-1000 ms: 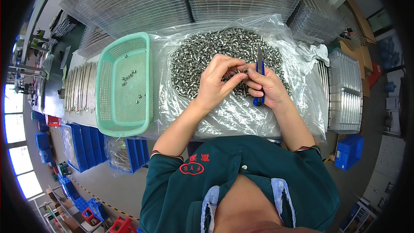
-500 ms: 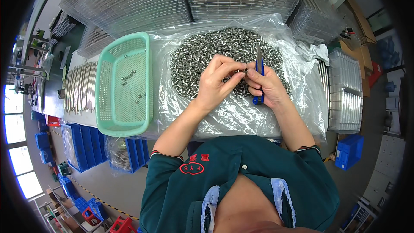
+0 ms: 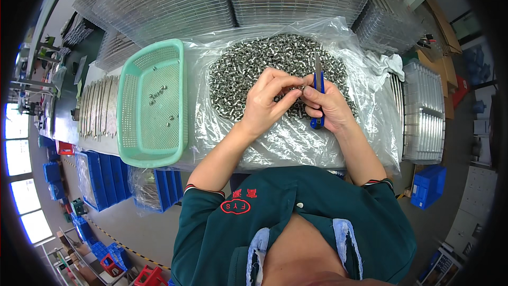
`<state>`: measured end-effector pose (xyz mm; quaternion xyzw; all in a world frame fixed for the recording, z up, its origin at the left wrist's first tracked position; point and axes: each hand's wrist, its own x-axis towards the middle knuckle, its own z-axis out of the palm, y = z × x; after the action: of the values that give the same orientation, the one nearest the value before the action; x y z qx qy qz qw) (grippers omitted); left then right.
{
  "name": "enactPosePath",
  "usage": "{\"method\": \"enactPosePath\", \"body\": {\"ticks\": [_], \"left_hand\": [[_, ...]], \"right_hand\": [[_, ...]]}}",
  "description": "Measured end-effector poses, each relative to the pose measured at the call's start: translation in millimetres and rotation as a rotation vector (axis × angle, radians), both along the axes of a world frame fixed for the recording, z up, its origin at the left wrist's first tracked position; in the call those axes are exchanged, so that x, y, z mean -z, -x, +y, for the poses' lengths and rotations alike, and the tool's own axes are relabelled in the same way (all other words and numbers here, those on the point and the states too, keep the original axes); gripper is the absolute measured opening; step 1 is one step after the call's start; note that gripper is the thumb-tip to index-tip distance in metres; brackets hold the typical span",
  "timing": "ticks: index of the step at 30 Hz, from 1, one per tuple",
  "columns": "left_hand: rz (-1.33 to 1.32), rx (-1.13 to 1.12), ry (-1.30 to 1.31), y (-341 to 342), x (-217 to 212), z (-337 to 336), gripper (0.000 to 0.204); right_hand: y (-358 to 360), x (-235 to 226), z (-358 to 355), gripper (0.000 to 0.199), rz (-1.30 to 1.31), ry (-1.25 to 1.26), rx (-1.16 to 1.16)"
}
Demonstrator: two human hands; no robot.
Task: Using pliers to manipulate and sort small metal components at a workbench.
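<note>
Change: hands barely shifted; blue-handled knife (image 3: 318, 92) stays upright.
Left hand (image 3: 266, 103): pinching one small metal sleeve (image 3: 300, 88).
Right hand (image 3: 329, 107): clenched round knife.
Progress: few pieces in green basket (image 3: 152, 107) left of hands; metal pile (image 3: 248, 69) beyond remains large.

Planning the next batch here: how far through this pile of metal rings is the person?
Done: only a few pieces lie in the green basket. In hand: left hand pinches one ring, right hand holds a blue-handled tool. Left: the big ring heap on plastic sheet.
</note>
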<state>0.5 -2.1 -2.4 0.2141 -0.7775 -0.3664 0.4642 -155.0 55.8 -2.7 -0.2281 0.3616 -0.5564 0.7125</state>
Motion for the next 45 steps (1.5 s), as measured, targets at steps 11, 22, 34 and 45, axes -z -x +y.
{"method": "enactPosePath", "body": {"ticks": [11, 22, 34, 45], "left_hand": [[0.022, -0.032, 0.014, 0, 1, 0, 0.019], [0.027, -0.033, -0.002, 0, 1, 0, 0.02], [0.022, -0.034, -0.167, 0, 2, 0, 0.024], [0.054, 0.02, -0.187, 0, 4, -3, 0.016]], "right_hand": [[0, -2, 0, 0.02, -0.039, -0.046, -0.022], [0, -1, 0, 0.018, -0.04, -0.052, -0.027], [-6, -5, 1, 0.021, 0.158, 0.064, 0.058], [-9, -7, 1, 0.021, 0.191, 0.088, 0.16]]}}
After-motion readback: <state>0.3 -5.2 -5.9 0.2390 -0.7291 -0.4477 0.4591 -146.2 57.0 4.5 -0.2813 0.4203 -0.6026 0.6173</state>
